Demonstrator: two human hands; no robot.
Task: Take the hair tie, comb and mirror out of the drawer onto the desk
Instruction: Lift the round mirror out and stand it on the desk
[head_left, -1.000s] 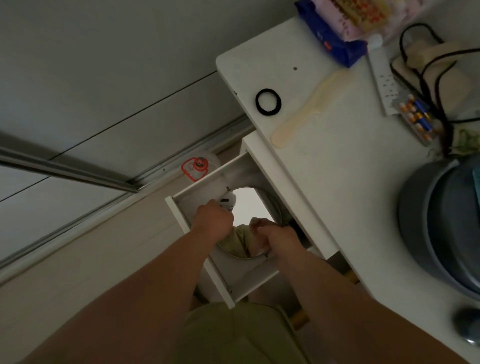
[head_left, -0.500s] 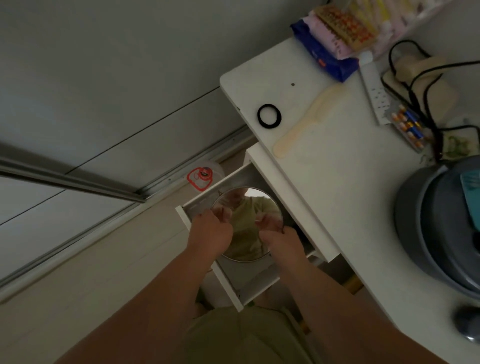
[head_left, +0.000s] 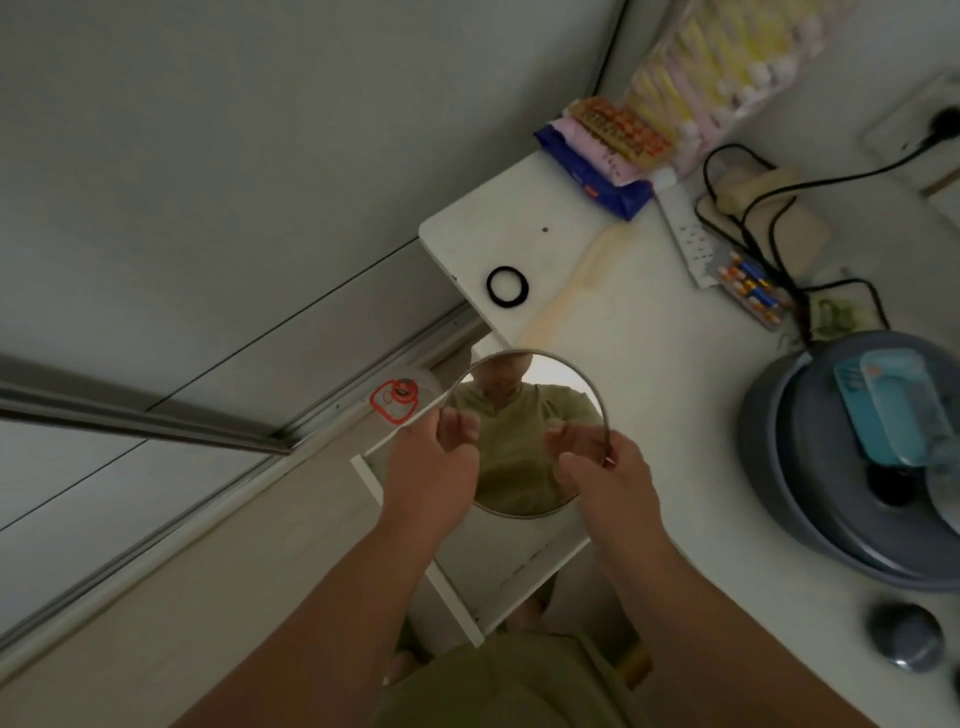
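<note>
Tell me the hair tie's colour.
Black; the hair tie lies on the white desk, clearest in the head view.

— What sits far out past the grip, toward the wall?
— A blue packet (head_left: 597, 171) at the back corner, with a long pink and yellow pack (head_left: 727, 67) leaning behind it.

— And off to the right of the grip?
— A white power strip (head_left: 688, 234) with black cables (head_left: 769, 218) running over it, then a pack of batteries (head_left: 750, 291) just beside. Nearer in on that side, a grey round pot (head_left: 852, 467) with a teal case (head_left: 888, 410) resting on top.

— Left of the grip?
— A red loop (head_left: 393, 401) down on the floor.
</note>
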